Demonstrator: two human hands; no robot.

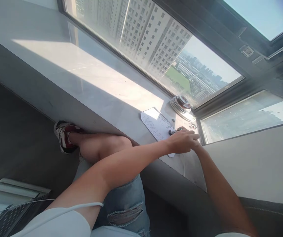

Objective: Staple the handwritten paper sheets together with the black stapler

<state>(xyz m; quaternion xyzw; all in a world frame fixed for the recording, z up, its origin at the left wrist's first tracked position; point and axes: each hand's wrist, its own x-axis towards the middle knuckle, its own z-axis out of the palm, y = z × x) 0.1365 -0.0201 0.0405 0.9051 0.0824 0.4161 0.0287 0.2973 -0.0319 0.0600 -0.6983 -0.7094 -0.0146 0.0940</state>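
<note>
My left hand (182, 141) reaches in from the left over the corner of the sill, its fingers curled. At its far side shows a small dark object (172, 132) with a rounded black end; its kind I cannot make out. My right hand (197, 143) comes from the lower right and meets the left one. Its fingers are mostly hidden behind the left hand. Beneath and beside the hands lies a white printed sheet (153, 123), covered in small lines of text, partly in sunlight.
A coiled roll of pale cable or tape (180, 104) rests by the window corner. A small dark piece (173, 120) lies next to the sheet. The grey sill (94, 82) runs along the window frame (141, 70). My crossed legs (106, 144) are below its edge.
</note>
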